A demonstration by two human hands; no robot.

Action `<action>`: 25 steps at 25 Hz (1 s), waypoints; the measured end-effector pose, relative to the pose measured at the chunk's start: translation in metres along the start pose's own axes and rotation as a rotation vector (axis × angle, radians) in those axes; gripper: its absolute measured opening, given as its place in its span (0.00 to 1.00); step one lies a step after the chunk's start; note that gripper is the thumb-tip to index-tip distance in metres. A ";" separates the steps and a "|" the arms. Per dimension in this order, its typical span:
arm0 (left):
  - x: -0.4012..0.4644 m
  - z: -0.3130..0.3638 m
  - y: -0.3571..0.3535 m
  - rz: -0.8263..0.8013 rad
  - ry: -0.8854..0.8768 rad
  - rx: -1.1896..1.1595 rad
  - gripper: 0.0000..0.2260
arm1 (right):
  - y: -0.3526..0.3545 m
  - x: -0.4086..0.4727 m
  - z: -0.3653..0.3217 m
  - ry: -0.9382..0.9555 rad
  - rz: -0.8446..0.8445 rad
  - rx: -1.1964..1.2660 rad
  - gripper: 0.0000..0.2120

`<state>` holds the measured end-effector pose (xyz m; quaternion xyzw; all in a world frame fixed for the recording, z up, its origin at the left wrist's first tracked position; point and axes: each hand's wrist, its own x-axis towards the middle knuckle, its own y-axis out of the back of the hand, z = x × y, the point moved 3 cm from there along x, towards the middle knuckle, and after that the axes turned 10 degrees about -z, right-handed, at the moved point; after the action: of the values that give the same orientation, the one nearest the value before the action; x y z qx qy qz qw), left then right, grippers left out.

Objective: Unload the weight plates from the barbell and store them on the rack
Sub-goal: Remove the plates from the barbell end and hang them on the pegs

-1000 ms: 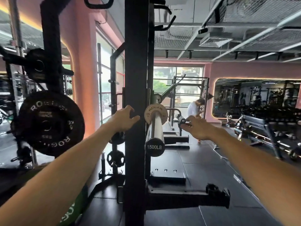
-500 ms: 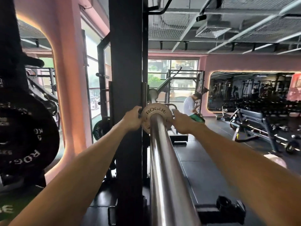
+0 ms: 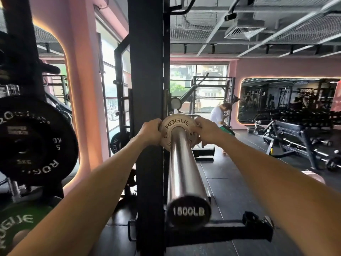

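Head view: we now clasp the small white plate point(image 3: 178, 132) with left hand point(image 3: 150, 132) and right hand point(image 3: 207, 131), both having just closed in, ready to slide it off the barbell sleeve point(image 3: 182, 167).

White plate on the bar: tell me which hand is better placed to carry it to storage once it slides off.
Left, probably. Both the left hand and right hand have a grip on the white plate, but the stored black plate and green plate sit on the left, beyond the rack upright.

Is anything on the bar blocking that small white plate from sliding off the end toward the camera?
Nothing visible: both hands grip the white plate, and the barbell sleeve is bare to its end cap.
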<state>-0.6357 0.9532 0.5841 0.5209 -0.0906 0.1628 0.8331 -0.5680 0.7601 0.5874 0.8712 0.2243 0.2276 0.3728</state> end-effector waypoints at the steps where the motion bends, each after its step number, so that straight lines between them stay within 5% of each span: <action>1: -0.018 0.005 0.003 0.022 0.001 -0.001 0.02 | 0.000 -0.017 -0.005 0.011 -0.007 0.019 0.05; 15: -0.255 0.079 0.052 0.009 0.037 -0.194 0.08 | 0.004 -0.240 -0.082 0.088 -0.061 -0.018 0.09; 25: -0.399 0.064 0.122 0.023 -0.004 -0.016 0.11 | -0.041 -0.371 -0.183 0.084 -0.080 0.085 0.13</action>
<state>-1.0500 0.8748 0.5863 0.5135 -0.0996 0.1705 0.8351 -0.9759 0.6779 0.5848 0.8663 0.2838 0.2390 0.3345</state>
